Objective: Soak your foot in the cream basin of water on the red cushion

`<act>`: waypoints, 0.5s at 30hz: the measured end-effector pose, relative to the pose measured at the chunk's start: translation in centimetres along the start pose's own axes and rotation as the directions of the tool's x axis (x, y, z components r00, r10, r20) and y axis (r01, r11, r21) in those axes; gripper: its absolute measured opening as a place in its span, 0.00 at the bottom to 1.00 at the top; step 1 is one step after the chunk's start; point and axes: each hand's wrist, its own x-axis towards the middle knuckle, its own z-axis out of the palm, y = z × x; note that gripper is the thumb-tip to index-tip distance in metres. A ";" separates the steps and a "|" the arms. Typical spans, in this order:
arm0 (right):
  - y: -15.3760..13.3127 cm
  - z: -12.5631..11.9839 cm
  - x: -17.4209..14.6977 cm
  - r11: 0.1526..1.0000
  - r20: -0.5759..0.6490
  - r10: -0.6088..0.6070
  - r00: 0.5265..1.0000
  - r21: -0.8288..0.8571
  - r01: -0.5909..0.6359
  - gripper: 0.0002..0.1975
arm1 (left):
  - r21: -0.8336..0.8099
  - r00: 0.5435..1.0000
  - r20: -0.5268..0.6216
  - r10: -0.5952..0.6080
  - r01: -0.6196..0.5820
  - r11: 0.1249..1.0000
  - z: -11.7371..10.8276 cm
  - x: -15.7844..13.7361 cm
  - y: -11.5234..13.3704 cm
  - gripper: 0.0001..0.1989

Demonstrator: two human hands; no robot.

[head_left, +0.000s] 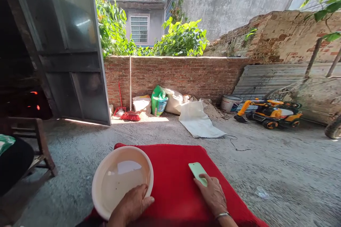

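Note:
A round cream plastic basin (98, 184) stands at the left of a surface covered with a red cloth (170, 177). Water in it reflects the light, and a few dark specks show. My left hand (133, 202) grips the basin's near right rim, fingers inside and thumb outside. On the right part of the cloth, my right hand (213, 193) is closed around the near end of a pale green flat oblong thing (196, 169) with rounded corners and a small dark hole at its far end. Its underside is hidden. My right wrist wears a silvery bracelet (222, 215).
Concrete ground (80, 156) surrounds the red-covered surface. At left are a wooden chair (42, 149), partly seen person in dark clothes (18, 163) and metal door (77, 78). A broom (130, 115), sacks (173, 101), bucket (230, 103) and toy excavator (274, 113) line the brick wall.

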 end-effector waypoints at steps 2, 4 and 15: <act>-2.6 0.5 -1.3 0.986 0.036 -0.145 0.989 0.084 0.142 0.13 | 0.027 1.000 0.009 -0.002 0.001 1.000 0.0 0.1 -0.2 0.32; -5.5 1.3 -3.0 0.948 0.085 -0.297 0.951 0.147 0.283 0.10 | 0.044 1.000 0.020 -0.015 0.014 0.999 0.0 0.1 -0.4 0.33; -6.2 1.3 -1.2 0.964 0.211 -0.257 0.943 -0.010 0.265 0.12 | 0.042 1.000 0.008 -0.016 0.016 0.999 0.1 0.1 -0.4 0.32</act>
